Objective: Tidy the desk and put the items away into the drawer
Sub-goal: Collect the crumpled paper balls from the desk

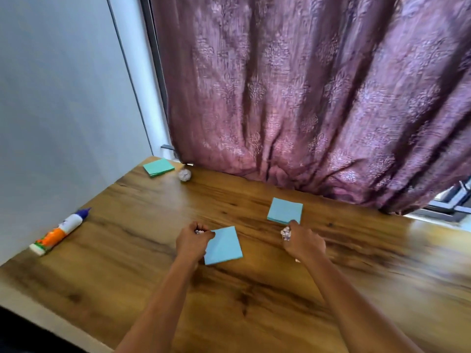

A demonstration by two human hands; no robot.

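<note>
1. The left hand [193,242] is clenching its fingers round the left paper ball [199,231]. Only a small white part of the ball is showing, at the far side of the fist.
2. The near blue sticky pad [223,246] is lying just right of this hand, and its left edge is meeting the fingers. It is sitting a little turned on the wooden desk [254,301]. I cannot tell whether the hand is also holding it.
3. The right hand [304,244] is grasping the right paper ball [286,233], which is sticking out at the left, far side of the curled fingers.
4. The far blue sticky pad [285,210] is lying flat just beyond the right hand, and one fingertip is reaching its near edge.
5. The glue bottle [60,231] is lying on its side near the left edge of the desk. Its long axis is running from near left to far right, and its purple cap is pointing far and right.
6. The green sticky pad [158,167] is lying in the far left corner. The far paper ball [184,175] is resting just right of it, near the foot of the purple curtain [305,98].
</note>
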